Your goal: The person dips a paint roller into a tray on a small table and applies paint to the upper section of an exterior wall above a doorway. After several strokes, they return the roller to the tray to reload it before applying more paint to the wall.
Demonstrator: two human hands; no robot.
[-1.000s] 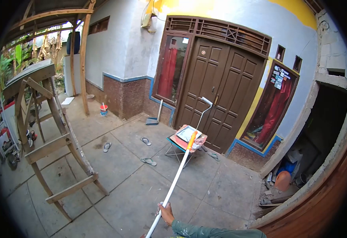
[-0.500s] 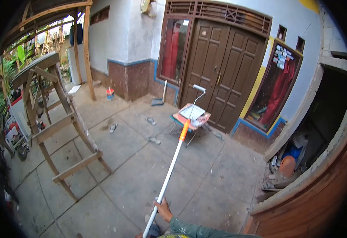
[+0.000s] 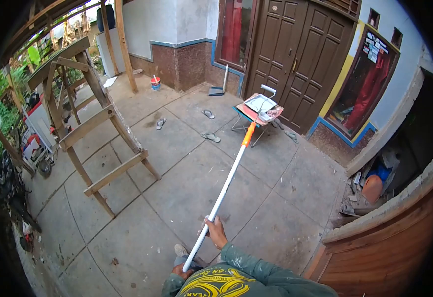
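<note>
A paint roller on a long white pole [image 3: 225, 190] slants away from me, with an orange grip [image 3: 249, 133] and a wire frame near its far end. Its white roller head [image 3: 268, 89] is raised just above and behind a white paint tray [image 3: 259, 103]. The tray lies on a small folding stool [image 3: 246, 114]. My right hand [image 3: 217, 232] is closed around the lower part of the pole. Close to my body, my left hand [image 3: 181, 271] grips the pole's near end; its fingers are partly hidden.
A wooden stepladder [image 3: 97, 126] stands at the left. Sandals [image 3: 210, 137] lie scattered on the concrete floor. A red bucket [image 3: 155, 84] and a dustpan [image 3: 217, 91] are near the wall. The brown double door [image 3: 295, 59] is behind the stool; a doorway with clutter is at right.
My view has tilted downward, so the scene sits lower-body-first and my shirt and left hand now show. Both hands still hold the pole, with the roller head above the tray.
</note>
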